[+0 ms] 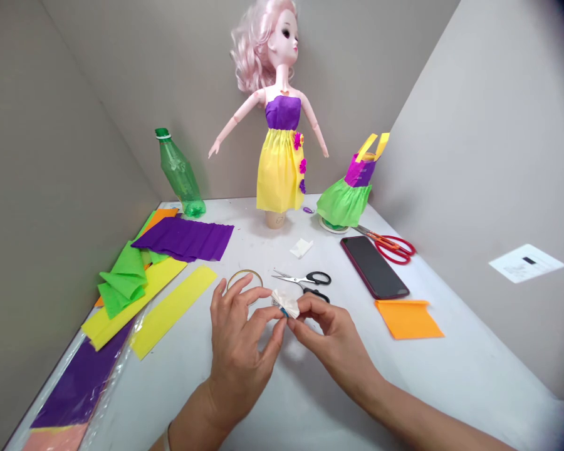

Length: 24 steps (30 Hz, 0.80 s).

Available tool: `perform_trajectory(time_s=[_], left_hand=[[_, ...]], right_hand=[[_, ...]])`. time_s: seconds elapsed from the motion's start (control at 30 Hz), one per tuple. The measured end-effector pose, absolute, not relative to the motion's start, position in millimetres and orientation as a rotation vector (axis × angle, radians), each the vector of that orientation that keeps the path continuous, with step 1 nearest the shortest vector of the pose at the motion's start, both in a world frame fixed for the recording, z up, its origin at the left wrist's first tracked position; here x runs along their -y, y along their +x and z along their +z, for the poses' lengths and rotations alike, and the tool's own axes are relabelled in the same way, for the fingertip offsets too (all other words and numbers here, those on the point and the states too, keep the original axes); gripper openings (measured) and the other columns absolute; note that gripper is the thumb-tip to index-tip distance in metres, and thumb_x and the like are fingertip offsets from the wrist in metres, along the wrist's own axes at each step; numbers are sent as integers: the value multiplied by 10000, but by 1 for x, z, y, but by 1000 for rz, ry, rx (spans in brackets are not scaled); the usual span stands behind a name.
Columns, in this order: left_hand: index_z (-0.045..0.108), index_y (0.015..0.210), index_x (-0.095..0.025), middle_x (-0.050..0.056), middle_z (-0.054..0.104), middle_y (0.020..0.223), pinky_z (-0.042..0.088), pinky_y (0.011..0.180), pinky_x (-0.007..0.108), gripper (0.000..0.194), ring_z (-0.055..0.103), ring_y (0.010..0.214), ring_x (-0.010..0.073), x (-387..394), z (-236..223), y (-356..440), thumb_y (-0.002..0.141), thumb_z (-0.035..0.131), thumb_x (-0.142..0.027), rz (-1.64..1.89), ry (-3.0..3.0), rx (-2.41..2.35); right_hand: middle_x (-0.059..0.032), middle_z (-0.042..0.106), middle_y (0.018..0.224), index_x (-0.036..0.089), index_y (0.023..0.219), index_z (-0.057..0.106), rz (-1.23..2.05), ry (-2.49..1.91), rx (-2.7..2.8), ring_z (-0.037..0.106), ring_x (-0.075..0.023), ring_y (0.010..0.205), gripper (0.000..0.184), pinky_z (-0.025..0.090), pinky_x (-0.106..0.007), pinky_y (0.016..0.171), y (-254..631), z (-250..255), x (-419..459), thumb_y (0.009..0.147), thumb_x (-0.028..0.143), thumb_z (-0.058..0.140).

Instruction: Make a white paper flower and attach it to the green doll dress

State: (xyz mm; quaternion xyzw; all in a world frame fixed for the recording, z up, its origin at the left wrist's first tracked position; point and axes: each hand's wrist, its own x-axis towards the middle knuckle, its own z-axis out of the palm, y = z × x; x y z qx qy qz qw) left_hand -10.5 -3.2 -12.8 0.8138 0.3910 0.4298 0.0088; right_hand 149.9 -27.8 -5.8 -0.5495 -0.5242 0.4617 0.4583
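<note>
Your left fingertips (276,322) and right fingertips (301,305) are closed together on a white pleated paper piece (282,300), clamping it at its gathered end, where a blue band (284,312) shows. The piece sits between your left hand (239,354) and right hand (331,335), held over a white table (418,388). Just past your left fingers lies a thin tan ring (244,279), partly behind them, and just past the paper piece are black-handled scissors (308,282), their lower handle close to your right fingers. Farther ahead lies a small white paper scrap (301,248). To the right are a dark smartphone (373,267), red-handled scissors (395,247) and an orange paper sheet (408,318). To the left lie yellow paper strips (173,310), purple crepe paper (183,238) and green crepe paper (122,282). At the back stand a pink-haired doll (279,113) in a purple and yellow paper dress, a smaller green, purple and yellow paper dress (348,194), and a green plastic bottle (181,172).
</note>
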Motion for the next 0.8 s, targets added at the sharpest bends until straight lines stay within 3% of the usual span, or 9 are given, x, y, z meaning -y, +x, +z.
perform_trajectory(time_s=[0.8], left_hand=[[625,886,-217,64,589,1046,251,1100,609,171,469,1235,286,2,-15,-10,807,620,-66,1331,2463,-1195]], right_hand=[[21,547,728,204,717,603,1127,-1363,1284,516,-154,721,90,395,-276,710,149,-4,28,799,219,635]])
